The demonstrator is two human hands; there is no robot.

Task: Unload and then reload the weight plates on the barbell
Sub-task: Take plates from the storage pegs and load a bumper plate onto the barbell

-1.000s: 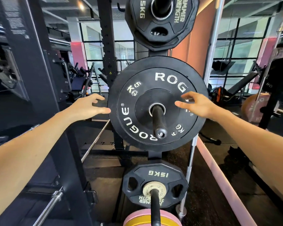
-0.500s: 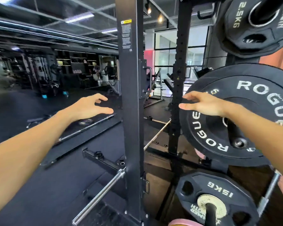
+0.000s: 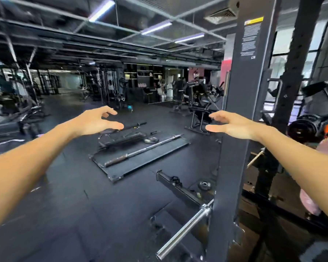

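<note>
Both my arms reach forward at chest height over the gym floor. My left hand (image 3: 97, 121) is empty, fingers loosely spread and slightly bent. My right hand (image 3: 233, 123) is empty too, fingers nearly straight, just left of a dark rack upright (image 3: 235, 129). A bare barbell (image 3: 144, 149) lies on a black mat on the floor ahead, with a small black plate (image 3: 151, 139) beside it. A chrome barbell sleeve (image 3: 184, 234) sticks out of the rack at lower right. Another small plate (image 3: 204, 184) lies on the floor near the rack base.
A black bench (image 3: 200, 112) stands behind the mat. A rack foot beam (image 3: 178, 188) runs along the floor toward the upright. Plates and orange gear (image 3: 311, 127) sit at the right edge. Machines line the far wall, and people stand in the distance.
The view has swung left, away from the plate storage pegs, toward the open floor. Both hands left the large Rogue plate and hold nothing; that plate is out of view.
</note>
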